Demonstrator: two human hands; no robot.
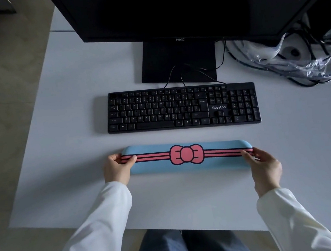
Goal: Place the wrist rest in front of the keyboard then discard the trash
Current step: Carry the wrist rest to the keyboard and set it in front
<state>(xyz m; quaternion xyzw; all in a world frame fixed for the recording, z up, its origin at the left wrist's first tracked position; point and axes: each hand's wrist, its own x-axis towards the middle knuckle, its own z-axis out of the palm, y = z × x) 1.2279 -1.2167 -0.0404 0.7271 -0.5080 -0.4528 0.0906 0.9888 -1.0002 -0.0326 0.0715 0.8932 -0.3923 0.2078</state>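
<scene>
Both hands clamped on the blue wrist rest (187, 157), left hand (117, 167) pinching its left end, right hand (264, 165) pinching its right end, lying flat on the white desk (65, 116), near and parallel to the black keyboard (182, 108), below the monitor (167, 8).

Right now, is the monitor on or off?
Off, it seems: the monitor screen is uniformly black, with no image or glow. Standby cannot be ruled out.

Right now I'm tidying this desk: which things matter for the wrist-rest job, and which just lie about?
In the job: wrist rest, held at its ends by left hand and right hand; keyboard; crumpled plastic wrap, likely the trash.
Lying about: monitor, cables.
</scene>
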